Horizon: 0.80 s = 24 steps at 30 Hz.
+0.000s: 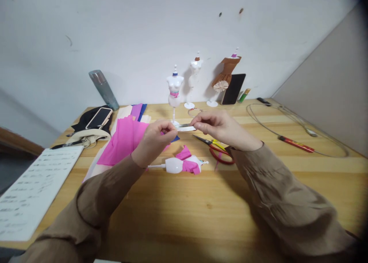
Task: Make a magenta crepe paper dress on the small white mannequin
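A short, narrow white strip [186,128] with a dark upper edge is stretched between my hands above the table. My left hand [155,139] pinches its left end, and the fingertips of my right hand [220,127] close on the other end. Below them a small white mannequin [174,165] lies on its side, with pink cloth [191,166] wrapped about its chest. Red-handled scissors [220,155] rest beside my right wrist, a yellow-handled tool [217,144] close against them. Folded pink fabric [125,140] lies left of my left hand, partly covered by it.
Three mannequins stand at the back: one with a pink waistband [174,88], a bare one [196,77], one in a brown dress [230,69]. A dark tablet [234,89] leans on the wall. Left are a phone [99,118], bottle [104,89] and paper [40,186]; right, a cable [270,129].
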Motion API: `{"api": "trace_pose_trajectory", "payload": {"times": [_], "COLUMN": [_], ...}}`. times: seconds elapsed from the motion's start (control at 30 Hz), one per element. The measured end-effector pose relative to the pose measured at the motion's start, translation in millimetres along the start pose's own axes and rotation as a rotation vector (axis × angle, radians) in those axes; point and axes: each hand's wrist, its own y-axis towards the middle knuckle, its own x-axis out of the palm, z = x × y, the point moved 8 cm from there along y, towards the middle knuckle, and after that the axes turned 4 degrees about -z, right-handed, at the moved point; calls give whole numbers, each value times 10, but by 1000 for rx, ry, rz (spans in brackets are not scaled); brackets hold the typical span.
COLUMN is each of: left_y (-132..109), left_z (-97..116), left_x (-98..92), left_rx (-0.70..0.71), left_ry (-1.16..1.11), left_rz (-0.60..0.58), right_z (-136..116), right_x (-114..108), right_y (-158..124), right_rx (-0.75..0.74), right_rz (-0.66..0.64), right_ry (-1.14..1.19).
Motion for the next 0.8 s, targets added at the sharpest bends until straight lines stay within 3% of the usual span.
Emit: {"api": "trace_pose_trajectory", "payload": {"times": [0.2, 0.4, 0.57, 0.7, 0.77, 0.8], "left_y": [-44, -59, -90, -110, -113, -112], "left_z": [-89, -69, -43, 1, -9, -21], "left_x": [115, 97, 200, 243, 229, 220], "left_rx": [-160, -243, -341, -320, -316, -317], "left_ry": [-312, -497, -651, -695, -699, -699], "left_rz": [-78, 6, -47, -106, -96, -85], "right_z": [6, 60, 154, 306, 432, 511], "right_x": [-20, -133, -297, -531, -600, -591], "right_y": [11, -25, -53, -88, -91, -90], "right_rx": [-38, -66, -44, -8, 99, 185], "right_rz": [17, 69, 229, 373, 321, 230], "right_ry": [93, 384, 570, 528, 371, 214]}}
